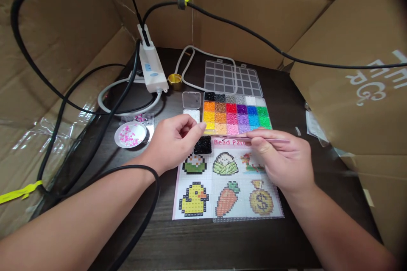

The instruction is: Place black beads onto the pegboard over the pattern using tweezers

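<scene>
My right hand [282, 159] grips a slim pair of pink tweezers [278, 140], pointing left over the top of the bead pattern sheet [193, 182]. A tiny dark speck, perhaps a bead, shows at the tweezer tips. My left hand [173, 137] has its fingers curled with the thumb against them; whether anything is between them is hidden. Just below its thumb is a small box of black beads [202, 145]. Behind the hands lies a sorted bead case [232, 108] with many colours. A clear pegboard [248, 219] covers the right part of the sheet.
A white dish of pink beads [131, 134] sits on the left by another pegboard [150, 121]. At the back are a power strip [153, 70], a gold cup [174, 80] and the case's clear lid [233, 78]. A black cable [155, 186] crosses my left forearm. Cardboard walls [248, 0] surround the table.
</scene>
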Demonstrator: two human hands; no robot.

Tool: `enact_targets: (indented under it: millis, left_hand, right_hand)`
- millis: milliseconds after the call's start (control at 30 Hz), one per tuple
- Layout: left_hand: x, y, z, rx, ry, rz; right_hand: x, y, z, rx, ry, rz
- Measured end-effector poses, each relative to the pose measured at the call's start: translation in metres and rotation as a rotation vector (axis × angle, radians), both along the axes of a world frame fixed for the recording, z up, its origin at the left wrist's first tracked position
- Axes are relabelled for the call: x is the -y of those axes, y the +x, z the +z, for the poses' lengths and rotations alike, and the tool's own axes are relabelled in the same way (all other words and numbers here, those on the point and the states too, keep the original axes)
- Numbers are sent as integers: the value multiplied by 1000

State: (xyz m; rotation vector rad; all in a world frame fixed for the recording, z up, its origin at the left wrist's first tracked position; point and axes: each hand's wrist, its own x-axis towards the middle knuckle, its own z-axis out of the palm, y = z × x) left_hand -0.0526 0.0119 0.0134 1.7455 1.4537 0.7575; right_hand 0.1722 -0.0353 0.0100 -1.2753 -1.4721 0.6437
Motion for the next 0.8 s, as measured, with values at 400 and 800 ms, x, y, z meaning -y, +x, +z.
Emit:
enact_targets:
  millis: [400, 800]
  left_hand:
    - [-1, 1, 7, 0, -35, 18]
    - [-2, -1, 5, 4, -29, -1]
  right_hand:
    - [-5, 20, -12, -26, -6, 11]
    - [-8, 31, -15, 47, -76, 71]
